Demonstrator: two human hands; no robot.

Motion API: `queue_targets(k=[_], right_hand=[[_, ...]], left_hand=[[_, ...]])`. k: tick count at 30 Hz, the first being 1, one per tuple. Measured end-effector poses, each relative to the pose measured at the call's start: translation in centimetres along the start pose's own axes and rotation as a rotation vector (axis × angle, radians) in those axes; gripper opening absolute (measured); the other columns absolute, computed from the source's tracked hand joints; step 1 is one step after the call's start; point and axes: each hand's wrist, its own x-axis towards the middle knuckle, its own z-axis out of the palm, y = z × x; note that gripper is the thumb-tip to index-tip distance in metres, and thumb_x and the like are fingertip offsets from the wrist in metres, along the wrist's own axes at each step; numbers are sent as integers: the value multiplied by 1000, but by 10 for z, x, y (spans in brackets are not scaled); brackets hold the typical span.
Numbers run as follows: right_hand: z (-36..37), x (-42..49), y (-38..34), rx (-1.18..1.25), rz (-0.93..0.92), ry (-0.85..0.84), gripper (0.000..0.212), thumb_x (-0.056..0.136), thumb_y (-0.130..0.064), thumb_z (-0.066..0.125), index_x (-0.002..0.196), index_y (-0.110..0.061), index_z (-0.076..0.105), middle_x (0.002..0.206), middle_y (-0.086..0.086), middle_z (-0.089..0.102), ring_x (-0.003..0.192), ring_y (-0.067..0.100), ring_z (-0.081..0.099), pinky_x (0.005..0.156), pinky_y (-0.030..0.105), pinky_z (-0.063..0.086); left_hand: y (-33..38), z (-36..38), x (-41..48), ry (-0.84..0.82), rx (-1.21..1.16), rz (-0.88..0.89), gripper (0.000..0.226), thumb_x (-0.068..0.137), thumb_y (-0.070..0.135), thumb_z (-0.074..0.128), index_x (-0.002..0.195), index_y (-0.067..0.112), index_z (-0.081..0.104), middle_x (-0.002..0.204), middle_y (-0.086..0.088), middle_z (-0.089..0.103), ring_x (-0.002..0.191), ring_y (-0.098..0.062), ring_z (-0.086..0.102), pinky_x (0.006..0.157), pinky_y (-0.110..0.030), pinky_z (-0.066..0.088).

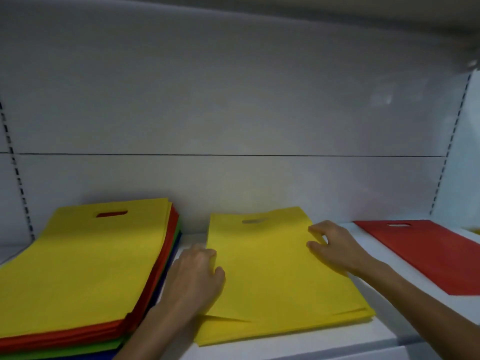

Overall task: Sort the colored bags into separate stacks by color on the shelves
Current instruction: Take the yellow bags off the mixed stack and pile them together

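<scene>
At 8 o'clock on the shelf point(389, 336) lies a mixed stack point(85, 268): yellow on top, with red, green and blue beneath. The left hand point(197, 276) holds the 9 o'clock edge of the yellow stack point(272, 281), which lies at 6 o'clock; its fingers are curled and its thumb is on top. The right hand point(335, 245) has bent fingertips on that stack's 2 o'clock edge, pinching or only touching, I cannot tell. A red bag point(428, 253) lies flat at 4 o'clock.
</scene>
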Motion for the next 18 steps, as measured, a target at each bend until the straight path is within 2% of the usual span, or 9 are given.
queue_targets(k=[4,7,14,18], right_hand=[[10,-3,6,-22,39,-96,39,91,-23,54,122,1,54,125,13,52,113,25,49,93,30,39],[16,-4,8,-50,68,-163,41,92,-25,52,126,-3,51,127,12,51,116,24,48,93,29,39],[24,-3,13,-32,95,-149,35,90,-23,53,115,2,57,114,14,56,104,25,52,86,30,41],[27,-4,16,-9,91,-143,35,91,-24,53,116,1,58,117,16,54,107,26,53,88,29,40]], left_hand=[[-1,7,-6,-85,92,-19,31,89,35,43,112,18,56,108,1,52,100,-14,49,76,-25,39],[-1,12,-11,-129,122,-31,29,89,35,43,107,16,57,105,0,52,97,-15,49,70,-24,37],[-1,15,-14,-146,39,-95,32,89,32,46,114,13,54,112,-1,50,97,-14,51,82,-27,46],[-3,17,-13,-173,50,-107,33,91,34,43,113,13,57,112,-2,51,98,-16,52,84,-30,46]])
